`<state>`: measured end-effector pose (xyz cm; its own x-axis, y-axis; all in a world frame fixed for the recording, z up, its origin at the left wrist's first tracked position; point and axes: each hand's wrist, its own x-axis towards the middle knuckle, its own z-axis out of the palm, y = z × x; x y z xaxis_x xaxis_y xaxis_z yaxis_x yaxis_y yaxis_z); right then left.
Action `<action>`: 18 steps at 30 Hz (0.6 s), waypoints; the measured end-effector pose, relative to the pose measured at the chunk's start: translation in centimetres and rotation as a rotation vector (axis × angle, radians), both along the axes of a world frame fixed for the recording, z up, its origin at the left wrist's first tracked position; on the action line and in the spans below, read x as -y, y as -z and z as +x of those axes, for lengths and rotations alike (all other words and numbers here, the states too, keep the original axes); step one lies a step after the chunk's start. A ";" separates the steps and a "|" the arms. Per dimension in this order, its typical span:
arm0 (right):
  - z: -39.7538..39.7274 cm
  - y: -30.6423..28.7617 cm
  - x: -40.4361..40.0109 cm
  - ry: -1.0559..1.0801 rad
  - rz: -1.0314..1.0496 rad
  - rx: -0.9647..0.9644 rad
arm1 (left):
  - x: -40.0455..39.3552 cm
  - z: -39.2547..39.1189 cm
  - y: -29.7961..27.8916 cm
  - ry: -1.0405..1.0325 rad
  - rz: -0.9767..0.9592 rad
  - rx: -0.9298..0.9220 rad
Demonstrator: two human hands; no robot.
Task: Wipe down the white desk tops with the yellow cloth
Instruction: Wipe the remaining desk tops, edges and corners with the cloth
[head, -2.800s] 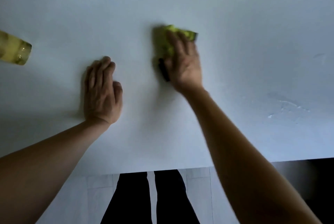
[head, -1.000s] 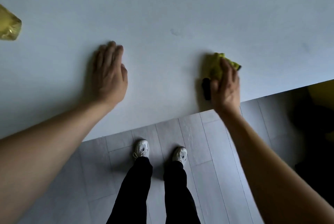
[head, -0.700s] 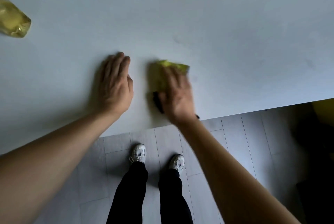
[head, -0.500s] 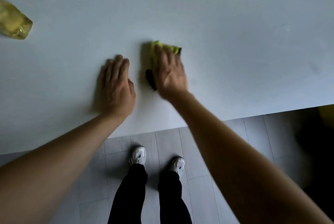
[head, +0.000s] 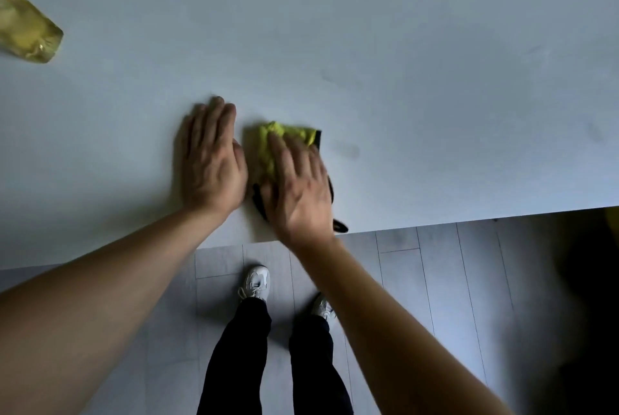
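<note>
White desk top point(head: 402, 46); yellow cloth point(head: 284, 136), black edging; pale yellow bottle point(head: 26, 36); grey floor point(head: 435, 280).

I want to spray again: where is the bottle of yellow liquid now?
In the head view the bottle lies at the far left edge on the white desk top, well away from both hands.

White desk top point(head: 402, 46): smooth, matt, faint dull smears showed. Yellow cloth point(head: 284, 136): soft, nubby fabric, black edging. Bottle point(head: 26, 36) at left edge: clear glossy plastic, yellowish liquid inside. Floor point(head: 435, 280): grey wood-look planks, matt. Trousers point(head: 241, 364): dark matt cloth.
</note>
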<state>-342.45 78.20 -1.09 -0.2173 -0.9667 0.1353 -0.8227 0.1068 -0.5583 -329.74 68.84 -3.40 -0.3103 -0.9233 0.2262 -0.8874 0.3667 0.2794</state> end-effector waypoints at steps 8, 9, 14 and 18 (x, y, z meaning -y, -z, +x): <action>-8.8 0.7 -3.0 0.002 -0.018 0.023 | -0.1 0.2 0.2 0.033 -0.004 0.028; -11.1 0.8 -3.5 0.063 -0.022 0.019 | -0.2 0.1 0.3 0.040 -0.001 0.024; -21.5 0.8 -6.2 0.336 0.019 0.012 | -2.4 -2.8 -0.3 0.184 0.029 -0.039; -21.1 0.7 -6.2 0.474 0.013 0.012 | -5.6 -8.0 -0.4 0.246 0.016 -0.070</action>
<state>-363.51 84.41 -1.83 -0.6365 -0.7621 0.1188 -0.6752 0.4761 -0.5635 -337.71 74.44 -3.03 -0.5101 -0.8258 0.2405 -0.7506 0.5639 0.3444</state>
